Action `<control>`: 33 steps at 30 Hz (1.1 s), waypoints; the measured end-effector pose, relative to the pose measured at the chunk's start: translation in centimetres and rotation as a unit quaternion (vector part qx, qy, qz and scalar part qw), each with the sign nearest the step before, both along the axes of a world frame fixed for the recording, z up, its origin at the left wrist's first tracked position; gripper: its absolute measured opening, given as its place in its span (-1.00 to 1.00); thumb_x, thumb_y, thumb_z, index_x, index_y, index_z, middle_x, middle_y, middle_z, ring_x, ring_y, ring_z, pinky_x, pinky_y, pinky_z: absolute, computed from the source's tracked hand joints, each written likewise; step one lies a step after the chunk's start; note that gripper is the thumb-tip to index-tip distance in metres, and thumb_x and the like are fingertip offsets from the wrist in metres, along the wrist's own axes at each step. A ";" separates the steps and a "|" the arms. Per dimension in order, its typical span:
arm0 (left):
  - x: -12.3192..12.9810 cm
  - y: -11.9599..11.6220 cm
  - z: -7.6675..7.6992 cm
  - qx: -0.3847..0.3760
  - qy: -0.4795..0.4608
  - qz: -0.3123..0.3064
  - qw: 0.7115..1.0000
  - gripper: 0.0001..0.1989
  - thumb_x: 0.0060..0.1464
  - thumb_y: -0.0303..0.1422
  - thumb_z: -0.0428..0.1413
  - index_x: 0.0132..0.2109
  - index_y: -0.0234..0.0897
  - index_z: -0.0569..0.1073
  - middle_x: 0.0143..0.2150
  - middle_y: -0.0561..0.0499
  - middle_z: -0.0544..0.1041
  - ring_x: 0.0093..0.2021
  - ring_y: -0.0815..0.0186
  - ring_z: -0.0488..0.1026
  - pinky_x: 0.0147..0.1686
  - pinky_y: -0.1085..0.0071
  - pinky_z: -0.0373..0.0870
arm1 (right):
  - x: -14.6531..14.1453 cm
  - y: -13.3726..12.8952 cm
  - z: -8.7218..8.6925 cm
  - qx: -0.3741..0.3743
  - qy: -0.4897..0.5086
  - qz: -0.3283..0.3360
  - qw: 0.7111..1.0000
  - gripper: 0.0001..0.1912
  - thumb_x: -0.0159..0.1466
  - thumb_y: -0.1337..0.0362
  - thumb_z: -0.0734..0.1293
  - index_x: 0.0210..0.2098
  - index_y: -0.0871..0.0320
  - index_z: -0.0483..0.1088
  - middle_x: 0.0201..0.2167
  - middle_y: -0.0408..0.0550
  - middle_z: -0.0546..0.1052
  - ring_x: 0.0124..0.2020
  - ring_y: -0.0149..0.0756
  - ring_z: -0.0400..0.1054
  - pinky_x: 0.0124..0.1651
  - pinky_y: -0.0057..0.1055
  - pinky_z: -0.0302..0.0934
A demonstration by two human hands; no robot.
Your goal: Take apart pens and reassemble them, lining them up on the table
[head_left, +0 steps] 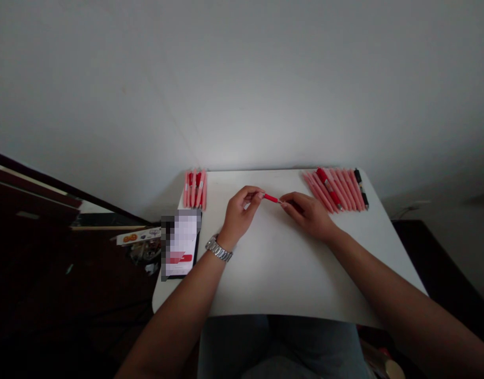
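Note:
A red pen (271, 198) spans the gap between my hands above the white table (265, 268). My left hand (242, 210), with a metal watch on its wrist, pinches the pen's left end. At the pen's silver tip, my right hand (308, 215) has its thumb and fingers closed. To the right of that hand lies a row of pink pens (346, 184), with one bright red pen (329, 190) across them and a black pen (361, 189) at the row's right end. A smaller bunch of pink and red pens (194, 188) rests at the table's far left corner.
A phone (182, 247) with a lit screen, partly blurred out, lies along the table's left edge. The wall (265, 84) stands right behind the table. Left of the table, a sheet with stickers (137, 236) lies over a clutter of small things.

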State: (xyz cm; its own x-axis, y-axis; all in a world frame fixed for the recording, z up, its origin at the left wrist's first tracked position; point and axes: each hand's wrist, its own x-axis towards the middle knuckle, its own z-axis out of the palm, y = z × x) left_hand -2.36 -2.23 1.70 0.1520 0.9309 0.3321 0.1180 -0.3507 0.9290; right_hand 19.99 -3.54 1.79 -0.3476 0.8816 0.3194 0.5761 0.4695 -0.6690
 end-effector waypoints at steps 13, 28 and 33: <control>0.6 -0.5 0.1 -0.021 -0.016 -0.044 0.999 -0.75 0.28 -0.17 0.16 -0.10 -0.27 0.53 -0.13 -0.09 0.62 -0.11 0.29 0.57 -0.03 0.34 0.49 | -0.6 -0.3 0.4 -0.017 -0.044 0.034 0.998 -0.63 0.47 0.03 0.18 0.01 0.14 0.44 -0.41 -0.07 0.52 -0.44 -0.30 0.36 -0.34 -0.39 0.18; 0.5 -0.9 0.9 -0.027 -0.013 -0.079 0.996 -0.73 0.31 -0.19 0.12 0.02 -0.19 0.59 0.01 -0.09 0.63 0.02 0.27 0.55 0.08 0.27 0.46 | -0.7 -0.7 0.6 -0.089 0.027 0.072 0.993 -0.52 0.52 0.01 0.06 -0.06 0.15 0.50 -0.34 -0.07 0.58 -0.37 -0.31 0.45 -0.27 -0.40 0.25; 0.5 -0.8 0.7 -0.028 -0.010 -0.068 0.997 -0.72 0.30 -0.17 0.14 0.00 -0.20 0.61 -0.04 -0.09 0.64 -0.02 0.26 0.56 0.05 0.27 0.47 | -0.6 -0.5 0.1 -0.060 0.007 0.063 0.996 -0.58 0.51 0.02 0.09 -0.10 0.13 0.46 -0.29 -0.04 0.61 -0.34 -0.28 0.48 -0.24 -0.38 0.27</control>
State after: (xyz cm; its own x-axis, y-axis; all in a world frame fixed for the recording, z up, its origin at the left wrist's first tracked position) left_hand -1.89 -3.00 2.37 0.2715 0.9192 0.2851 0.0534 -0.3102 0.9492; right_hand 19.37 -4.00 1.90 -0.4540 0.8632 0.2207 0.5075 0.4541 -0.7323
